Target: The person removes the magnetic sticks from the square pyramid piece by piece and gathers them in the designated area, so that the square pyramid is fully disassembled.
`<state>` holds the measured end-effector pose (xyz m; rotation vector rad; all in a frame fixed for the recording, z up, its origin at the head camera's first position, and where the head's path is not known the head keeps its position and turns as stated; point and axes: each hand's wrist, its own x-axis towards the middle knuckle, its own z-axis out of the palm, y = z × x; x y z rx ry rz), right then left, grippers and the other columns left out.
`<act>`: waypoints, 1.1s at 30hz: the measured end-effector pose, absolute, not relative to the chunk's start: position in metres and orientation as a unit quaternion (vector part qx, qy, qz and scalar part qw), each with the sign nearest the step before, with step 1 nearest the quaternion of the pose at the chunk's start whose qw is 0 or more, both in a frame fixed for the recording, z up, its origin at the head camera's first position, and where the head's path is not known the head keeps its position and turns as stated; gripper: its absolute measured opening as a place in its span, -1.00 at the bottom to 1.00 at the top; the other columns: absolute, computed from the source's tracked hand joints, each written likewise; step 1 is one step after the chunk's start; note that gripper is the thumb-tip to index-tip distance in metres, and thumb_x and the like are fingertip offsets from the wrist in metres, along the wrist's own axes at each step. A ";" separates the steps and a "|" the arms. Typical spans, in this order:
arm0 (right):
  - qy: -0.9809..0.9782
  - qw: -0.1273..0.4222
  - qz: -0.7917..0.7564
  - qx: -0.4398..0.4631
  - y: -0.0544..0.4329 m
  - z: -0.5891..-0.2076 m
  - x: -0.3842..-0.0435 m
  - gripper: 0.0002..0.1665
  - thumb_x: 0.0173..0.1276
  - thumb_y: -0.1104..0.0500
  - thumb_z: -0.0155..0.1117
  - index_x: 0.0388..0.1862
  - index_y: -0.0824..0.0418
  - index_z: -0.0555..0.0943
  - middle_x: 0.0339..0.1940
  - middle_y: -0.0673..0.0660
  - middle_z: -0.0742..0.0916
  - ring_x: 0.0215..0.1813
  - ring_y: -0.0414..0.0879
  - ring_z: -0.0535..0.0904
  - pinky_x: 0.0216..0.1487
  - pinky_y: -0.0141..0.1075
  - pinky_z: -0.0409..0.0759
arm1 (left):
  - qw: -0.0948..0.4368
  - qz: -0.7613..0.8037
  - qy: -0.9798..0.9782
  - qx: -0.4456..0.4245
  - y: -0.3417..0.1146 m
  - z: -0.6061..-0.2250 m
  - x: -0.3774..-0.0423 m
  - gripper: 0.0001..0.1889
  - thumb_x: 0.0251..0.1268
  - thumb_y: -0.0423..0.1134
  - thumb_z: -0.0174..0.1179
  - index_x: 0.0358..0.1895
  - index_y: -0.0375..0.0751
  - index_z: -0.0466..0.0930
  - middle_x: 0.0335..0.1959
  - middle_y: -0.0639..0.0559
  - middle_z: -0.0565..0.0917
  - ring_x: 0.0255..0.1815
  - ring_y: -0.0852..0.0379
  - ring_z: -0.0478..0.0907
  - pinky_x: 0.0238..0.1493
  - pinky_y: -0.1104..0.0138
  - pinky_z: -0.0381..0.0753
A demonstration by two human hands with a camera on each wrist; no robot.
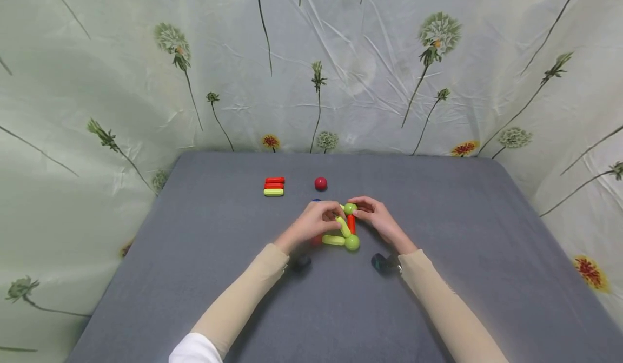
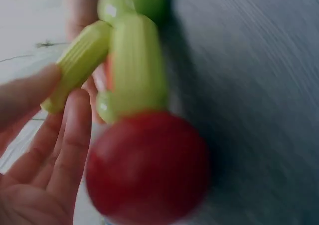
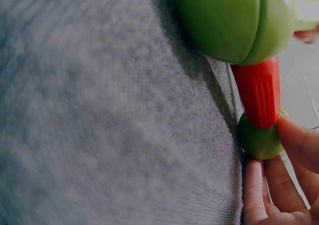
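My left hand [image 1: 315, 223] pinches a yellow-green stick [image 2: 82, 63] between thumb and fingers. It slants up from the near green ball [image 1: 352, 243], its lower end right at the ball. My right hand [image 1: 382, 222] holds the far green ball [image 3: 261, 137] with thumb and fingertips. A red stick [image 3: 259, 93] joins the two green balls. Another yellow-green stick [image 1: 333, 240] runs left from the near ball to a red ball [image 2: 147, 170], which the left hand partly covers in the head view. Behind the left hand, a blue piece [image 1: 316, 200] barely shows.
Two red sticks [image 1: 274, 180] and a yellow-green stick [image 1: 273, 192] lie side by side at the back left. A loose dark red ball [image 1: 320, 183] sits to their right. The grey table [image 1: 204, 233] meets a flower-patterned curtain [image 1: 292, 103] at the back.
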<state>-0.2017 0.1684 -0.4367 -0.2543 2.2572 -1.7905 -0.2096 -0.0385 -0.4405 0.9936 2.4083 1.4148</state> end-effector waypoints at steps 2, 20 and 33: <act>0.774 0.125 -0.615 -0.086 0.168 -0.437 -0.202 -0.59 0.38 0.40 0.12 0.19 0.53 0.42 0.13 0.43 0.55 0.16 0.20 0.47 0.16 -0.19 0.43 | 0.063 0.462 0.823 0.324 -0.039 -0.443 -0.209 -0.86 0.12 -0.45 0.33 -0.25 -0.27 0.62 -0.34 0.07 0.63 -0.35 0.21 0.56 -0.24 0.41 0.56; 0.772 0.125 -0.620 -0.066 0.178 -0.467 -0.217 -0.57 0.38 0.32 0.18 0.21 0.41 0.47 0.16 0.33 0.56 0.17 0.12 0.47 0.23 -0.13 0.39 | -0.063 0.470 0.880 -0.004 -0.155 -0.454 -0.235 -0.83 0.08 -0.42 0.36 -0.27 -0.36 0.59 -0.32 -0.18 0.64 -0.34 -0.05 0.58 -0.45 0.35 0.48; 0.764 0.128 -0.628 -0.075 0.176 -0.467 -0.217 -0.56 0.38 0.35 0.16 0.22 0.45 0.45 0.18 0.37 0.54 0.18 0.15 0.46 0.21 -0.15 0.40 | -0.084 0.435 0.896 0.013 -0.160 -0.452 -0.249 -0.80 0.06 -0.45 0.33 -0.25 -0.38 0.52 -0.29 -0.24 0.54 -0.24 -0.13 0.49 -0.18 0.13 0.47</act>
